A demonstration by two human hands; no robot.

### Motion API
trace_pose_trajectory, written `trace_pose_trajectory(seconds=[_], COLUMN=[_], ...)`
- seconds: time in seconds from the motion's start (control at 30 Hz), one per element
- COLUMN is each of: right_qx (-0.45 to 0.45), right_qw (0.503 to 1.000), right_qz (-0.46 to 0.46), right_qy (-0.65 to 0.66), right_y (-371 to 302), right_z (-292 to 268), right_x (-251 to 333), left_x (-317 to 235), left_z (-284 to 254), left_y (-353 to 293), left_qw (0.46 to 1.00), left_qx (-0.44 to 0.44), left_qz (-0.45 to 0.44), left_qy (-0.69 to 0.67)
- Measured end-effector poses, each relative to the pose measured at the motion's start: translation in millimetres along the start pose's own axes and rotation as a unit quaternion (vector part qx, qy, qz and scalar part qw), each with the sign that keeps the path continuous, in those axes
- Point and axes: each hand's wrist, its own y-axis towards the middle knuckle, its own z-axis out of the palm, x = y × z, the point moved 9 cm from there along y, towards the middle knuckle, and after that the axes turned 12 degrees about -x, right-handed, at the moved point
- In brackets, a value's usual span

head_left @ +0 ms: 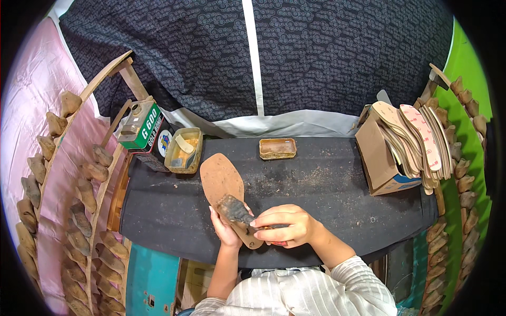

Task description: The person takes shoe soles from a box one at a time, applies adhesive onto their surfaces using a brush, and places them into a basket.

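My left hand [225, 231] grips a tan shoe insole [221, 178] by its edge, near the front of the table. The insole is tilted, with its wide end pointing away from me. Between finger and thumb my right hand [290, 225] holds a dark, glue-crusted brush [235, 210]. Its broad head lies over the middle of the insole; whether it touches the surface I cannot tell. My fingers hide most of the brush's handle.
A dark cloth covers the table [316, 205]. At the back left, a green-and-black metal can [145, 134] stands beside a stained tub [184, 169]. A small amber tray [278, 155] sits mid-back. Insoles [408, 139] fill a cardboard box [377, 168] at right. Racks of shoe lasts [79, 218] flank both sides.
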Motion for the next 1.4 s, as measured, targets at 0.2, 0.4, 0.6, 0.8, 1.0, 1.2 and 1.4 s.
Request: trace_pose_trajectory(seconds=[0.2,0.4,0.6,0.8,1.0,1.2,1.4], right_qx=[0.061,0.012,-0.150,-0.143,-0.137,-0.142,-0.127], right_qw=[0.997,0.992,0.946,0.918,0.920,0.925,0.924], right_qz=[0.029,0.105,0.206,0.273,0.258,0.199,0.182], right_qy=[0.029,0.063,-0.199,-0.249,-0.263,-0.291,-0.312], right_y=[0,1,-3,-45,-64,-61,-55], right_z=[7,-23,-89,-100,-92,-89,-92], right_x=[0,-28,-114,-189,-204,-190,-172], left_x=[-5,-23,-29,-25,-29,-28,-30], left_z=[0,-9,-17,-11,-11,-11,-5], left_y=[3,5,4,0,-2,-3,-6], left_qw=[0.998,0.998,0.996,0.999,0.998,0.996,0.997], left_qx=[0.055,-0.009,-0.035,-0.010,0.009,0.031,0.013], left_qz=[-0.032,0.056,0.061,0.027,0.041,0.040,0.046], left_qy=[0.007,0.031,0.051,0.028,0.047,0.074,0.062])
